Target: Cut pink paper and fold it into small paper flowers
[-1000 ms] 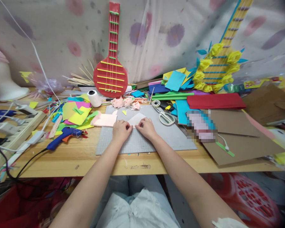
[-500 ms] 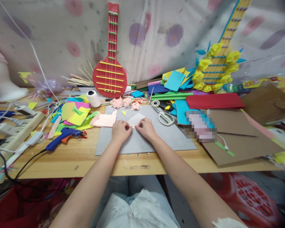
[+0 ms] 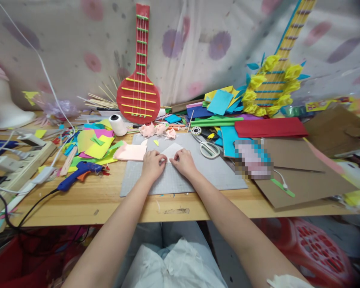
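Observation:
A small pale piece of paper [image 3: 171, 151] lies on the grey cutting mat [image 3: 216, 172] in the middle of the wooden table. My left hand [image 3: 152, 164] and my right hand [image 3: 184, 162] sit side by side on its near edge, fingers curled and pinching the paper down. Just left of my left hand lies a pink paper sheet [image 3: 132, 152]. A pair of scissors [image 3: 208, 146] rests on the mat to the right of my right hand.
A blue glue gun [image 3: 79, 173] with its black cord lies to the left, beside a power strip [image 3: 16, 168]. Coloured paper scraps [image 3: 97, 145], a thread spool [image 3: 119, 124], a red paper guitar [image 3: 139, 94], a flowered yellow guitar [image 3: 271, 90] and brown cardboard [image 3: 303, 176] crowd the table.
Both hands stay on the paper, shifting only slightly along its near edge. Nothing else has moved.

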Demonstrator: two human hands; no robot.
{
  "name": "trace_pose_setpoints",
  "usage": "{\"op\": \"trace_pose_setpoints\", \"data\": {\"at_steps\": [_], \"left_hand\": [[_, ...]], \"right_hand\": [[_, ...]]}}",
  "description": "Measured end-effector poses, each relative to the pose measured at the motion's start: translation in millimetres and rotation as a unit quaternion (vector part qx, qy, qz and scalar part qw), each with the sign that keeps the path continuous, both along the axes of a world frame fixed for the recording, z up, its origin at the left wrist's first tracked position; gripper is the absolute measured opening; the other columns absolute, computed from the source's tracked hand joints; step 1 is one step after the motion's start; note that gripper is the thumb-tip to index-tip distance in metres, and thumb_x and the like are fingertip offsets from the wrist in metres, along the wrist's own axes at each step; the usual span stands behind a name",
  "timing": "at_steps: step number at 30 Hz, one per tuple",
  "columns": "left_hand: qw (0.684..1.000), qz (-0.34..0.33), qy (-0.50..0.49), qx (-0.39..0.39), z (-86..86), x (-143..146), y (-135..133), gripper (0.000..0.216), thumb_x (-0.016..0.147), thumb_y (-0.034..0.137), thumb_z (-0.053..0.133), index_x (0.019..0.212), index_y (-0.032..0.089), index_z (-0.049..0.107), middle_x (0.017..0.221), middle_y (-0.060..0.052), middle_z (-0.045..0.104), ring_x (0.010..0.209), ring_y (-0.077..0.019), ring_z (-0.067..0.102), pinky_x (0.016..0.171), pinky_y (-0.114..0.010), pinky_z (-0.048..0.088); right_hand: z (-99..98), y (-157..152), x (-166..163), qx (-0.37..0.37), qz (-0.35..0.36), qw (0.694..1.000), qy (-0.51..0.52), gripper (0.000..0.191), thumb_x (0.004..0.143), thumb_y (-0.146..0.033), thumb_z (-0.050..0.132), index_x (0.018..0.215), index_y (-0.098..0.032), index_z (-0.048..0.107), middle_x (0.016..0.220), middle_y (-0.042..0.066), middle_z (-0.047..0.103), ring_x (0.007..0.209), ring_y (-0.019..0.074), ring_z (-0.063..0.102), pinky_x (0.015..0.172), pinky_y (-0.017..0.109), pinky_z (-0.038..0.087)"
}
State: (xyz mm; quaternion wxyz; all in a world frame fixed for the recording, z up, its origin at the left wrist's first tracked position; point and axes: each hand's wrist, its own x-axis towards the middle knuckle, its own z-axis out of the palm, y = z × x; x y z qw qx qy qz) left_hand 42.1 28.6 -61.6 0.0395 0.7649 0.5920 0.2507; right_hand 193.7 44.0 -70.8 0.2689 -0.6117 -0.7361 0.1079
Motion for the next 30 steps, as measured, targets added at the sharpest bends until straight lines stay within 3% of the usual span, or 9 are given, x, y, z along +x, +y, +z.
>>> {"op": "trace_pose_setpoints", "data": {"at_steps": [4, 11, 18, 23, 27, 30], "left_hand": [[1.000, -0.011, 0.013, -0.007, -0.5, 0.5, -0.1, 0.017, 0.075, 0.025, 0.053, 0.083, 0.028, 0.068, 0.088, -0.005, 0.053, 0.092, -0.0221, 0.046, 0.082, -0.037, 0.034], [1.000, 0.024, -0.003, -0.016, 0.5, 6.4, 1.3, 0.017, 0.075, 0.036, 0.056, 0.081, 0.026, 0.068, 0.089, -0.006, 0.052, 0.093, -0.0233, 0.045, 0.082, -0.038, 0.035], [1.000, 0.018, -0.011, -0.021, -2.0, 5.7, 4.0, 0.019, 0.073, 0.018, 0.053, 0.080, 0.027, 0.068, 0.092, -0.006, 0.050, 0.095, -0.0236, 0.045, 0.084, -0.039, 0.036], [0.999, 0.012, -0.036, -0.018, -4.7, -0.2, 6.7, 0.033, 0.067, 0.006, 0.048, 0.078, 0.028, 0.070, 0.096, -0.006, 0.052, 0.098, -0.0225, 0.046, 0.090, -0.038, 0.038], [0.998, -0.022, -0.050, -0.019, -4.8, -9.5, 16.1, 0.044, 0.062, 0.002, 0.046, 0.093, 0.024, 0.068, 0.113, -0.005, 0.053, 0.106, -0.0211, 0.047, 0.095, -0.035, 0.037], [0.996, -0.065, -0.040, -0.037, -2.8, -17.7, 26.6, 0.047, 0.063, 0.002, 0.043, 0.100, 0.022, 0.064, 0.115, -0.005, 0.055, 0.106, -0.0190, 0.050, 0.095, -0.032, 0.038]], "right_hand": [[3.7, -6.2, -2.9, 0.044, 0.021, 0.996, -0.076, 0.016, 0.078, -0.028, 0.056, 0.088, -0.017, 0.054, 0.091, 0.008, 0.055, 0.087, 0.0214, 0.044, 0.076, 0.031, 0.036], [6.3, -12.2, -5.9, 0.053, 0.022, 0.989, -0.137, 0.020, 0.082, -0.032, 0.050, 0.092, -0.016, 0.052, 0.096, 0.011, 0.054, 0.091, 0.0241, 0.043, 0.073, 0.033, 0.036], [7.4, -8.8, -1.1, 0.028, 0.018, 0.992, -0.121, 0.022, 0.076, -0.009, 0.045, 0.097, -0.016, 0.051, 0.099, 0.011, 0.052, 0.092, 0.0231, 0.042, 0.077, 0.032, 0.036], [6.9, -9.3, -1.0, 0.027, 0.015, 0.993, -0.114, 0.023, 0.078, -0.007, 0.041, 0.097, -0.015, 0.051, 0.099, 0.011, 0.052, 0.093, 0.0235, 0.042, 0.079, 0.033, 0.035], [5.8, -9.6, -2.0, 0.022, 0.017, 0.993, -0.113, 0.023, 0.077, -0.007, 0.041, 0.096, -0.016, 0.051, 0.099, 0.012, 0.052, 0.094, 0.0237, 0.041, 0.078, 0.033, 0.035], [5.1, -8.4, -1.4, 0.024, 0.019, 0.994, -0.106, 0.023, 0.076, -0.007, 0.042, 0.095, -0.017, 0.051, 0.098, 0.011, 0.053, 0.094, 0.0234, 0.041, 0.079, 0.033, 0.035]]}}
